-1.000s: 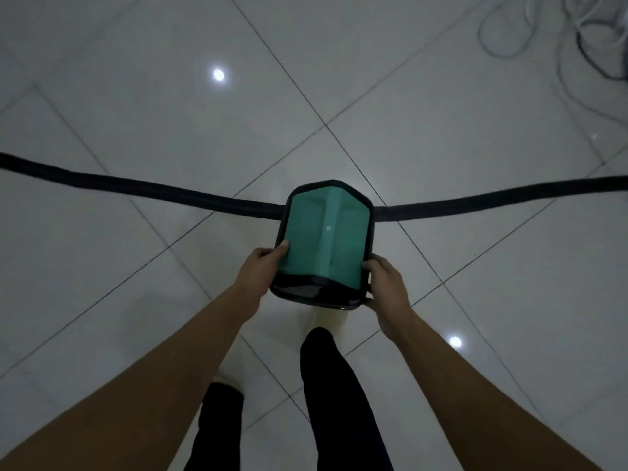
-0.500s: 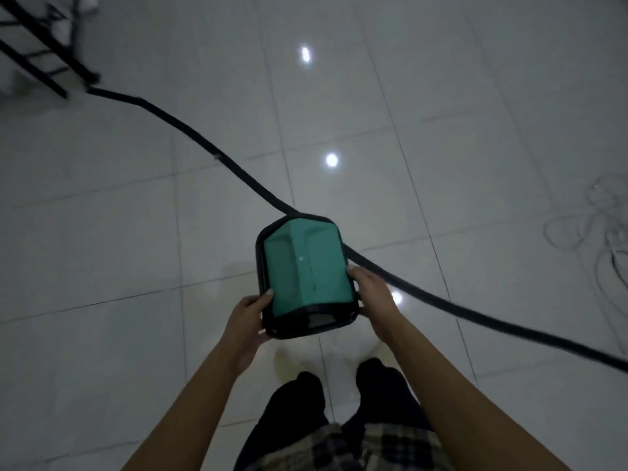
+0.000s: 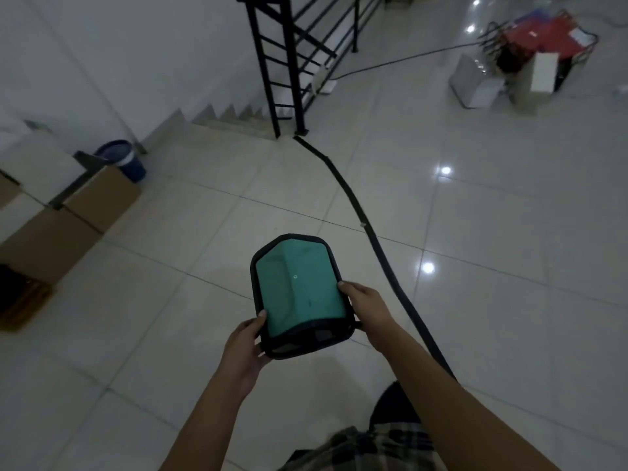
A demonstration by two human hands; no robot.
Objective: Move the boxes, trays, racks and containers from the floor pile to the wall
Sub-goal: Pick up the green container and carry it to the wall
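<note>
I carry a green container with a black rim [image 3: 299,294] in front of me, above the tiled floor. My left hand [image 3: 246,345] grips its near left corner and my right hand [image 3: 368,309] holds its right side. Cardboard boxes [image 3: 68,215] stand in a row along the white wall at the left, with a blue bucket [image 3: 122,159] behind them. A pile of boxes, racks and red items [image 3: 530,59] lies on the floor at the far right.
A black hose [image 3: 360,212] runs across the floor from the stair post past my right side. A black stair railing [image 3: 289,62] and steps going down [image 3: 231,117] are straight ahead. Open tiled floor lies between me and the wall.
The view has swung up and to the left: wall, cardboard boxes, stairs and the far pile have come into sight. The green container stays in both hands, held the same way.
</note>
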